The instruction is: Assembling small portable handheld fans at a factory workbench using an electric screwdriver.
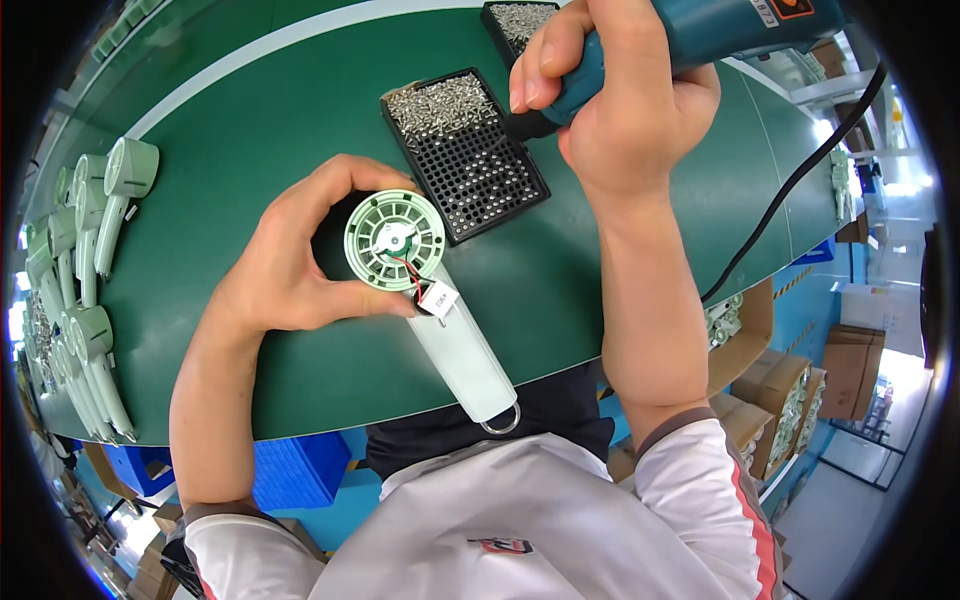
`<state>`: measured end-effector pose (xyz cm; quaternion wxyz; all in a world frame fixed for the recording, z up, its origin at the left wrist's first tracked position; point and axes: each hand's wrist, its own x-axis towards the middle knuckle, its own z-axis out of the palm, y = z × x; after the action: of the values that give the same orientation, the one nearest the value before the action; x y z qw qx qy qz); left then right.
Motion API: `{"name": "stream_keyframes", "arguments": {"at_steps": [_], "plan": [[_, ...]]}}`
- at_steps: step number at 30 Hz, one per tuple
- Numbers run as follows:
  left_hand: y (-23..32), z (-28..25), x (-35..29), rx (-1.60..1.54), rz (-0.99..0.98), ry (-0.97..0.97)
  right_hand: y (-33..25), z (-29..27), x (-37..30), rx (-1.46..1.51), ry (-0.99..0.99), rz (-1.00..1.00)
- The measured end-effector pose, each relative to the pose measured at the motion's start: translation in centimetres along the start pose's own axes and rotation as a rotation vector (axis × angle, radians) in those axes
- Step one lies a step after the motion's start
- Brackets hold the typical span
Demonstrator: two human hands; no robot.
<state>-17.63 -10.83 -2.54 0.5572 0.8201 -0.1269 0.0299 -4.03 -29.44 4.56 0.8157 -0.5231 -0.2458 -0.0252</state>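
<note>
My left hand (285, 250) curls around the round head of a pale green handheld fan (462, 355), thumb and fingers on opposite sides. The head faces up, showing a ribbed housing with a motor at its centre. Red and black wires run from it to a small white tag (438, 299). Its handle slants toward me and ends in a metal loop. My right hand (640, 115) grips a teal electric screwdriver (725, 35), its black nose at the right edge of a black screw tray (503, 219). The screwdriver's tip cannot be made out. Loose screws heap at the tray's far end; others sit in its holes.
Several pale green fan bodies (132, 168) stand or lie along the left of the green table (250, 130). A second screw tray (489, 27) is at the back. The screwdriver's black cable (790, 215) hangs at right. Below are a blue bin (295, 475) and cardboard boxes (770, 385).
</note>
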Motion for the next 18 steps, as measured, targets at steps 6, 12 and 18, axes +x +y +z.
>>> {"name": "stream_keyframes", "arguments": {"at_steps": [6, 12, 18], "plan": [[-0.06, -0.06, -0.01, 0.009, 0.001, -0.005, 0.31, 0.01, -0.01, -0.018, -0.036, -0.012], [-0.06, 0.14, 0.09, 0.023, 0.034, 0.016, 0.79, -0.22, 0.06, -0.004, -0.054, -0.022], [-0.06, 0.12, 0.21, 0.029, 0.065, 0.034, 0.88, 0.15, 0.16, -0.05, -0.041, -0.047]]}}
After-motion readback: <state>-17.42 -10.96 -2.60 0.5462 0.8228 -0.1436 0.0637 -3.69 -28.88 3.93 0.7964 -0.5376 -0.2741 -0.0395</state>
